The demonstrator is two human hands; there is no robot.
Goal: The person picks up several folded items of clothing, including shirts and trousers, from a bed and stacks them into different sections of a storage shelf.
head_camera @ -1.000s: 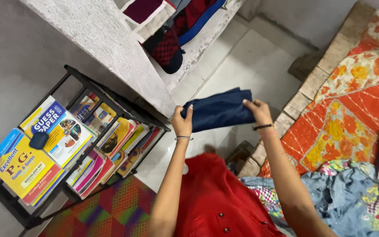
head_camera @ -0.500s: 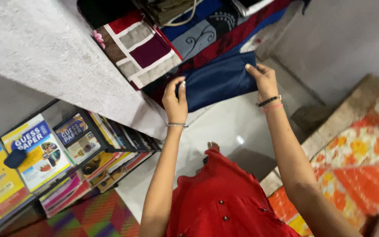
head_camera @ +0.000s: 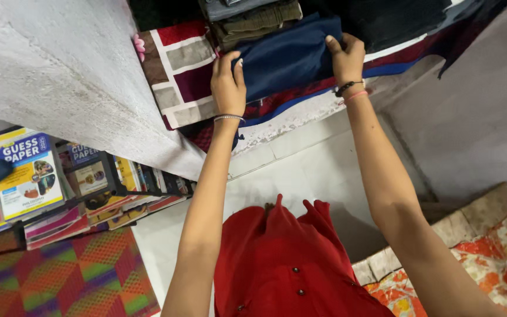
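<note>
Fingers of the left hand [head_camera: 228,88] and right hand [head_camera: 346,58] are clamped on the two ends of a folded navy cloth [head_camera: 289,56], held near the top centre of the frame. Its long axis runs left to right between the hands, both equally near. It lies against stacked clothes [head_camera: 253,17] on a concrete shelf [head_camera: 77,76]. The cloth's far edge and the stack's top are cut off. Books [head_camera: 27,173] sit at lower left.

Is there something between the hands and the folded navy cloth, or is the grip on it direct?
Nothing visible stands between them. The left hand and the right hand grip the folded navy cloth directly at its two ends. The cloth lies against the stack of folded clothes on the shelf.
</note>
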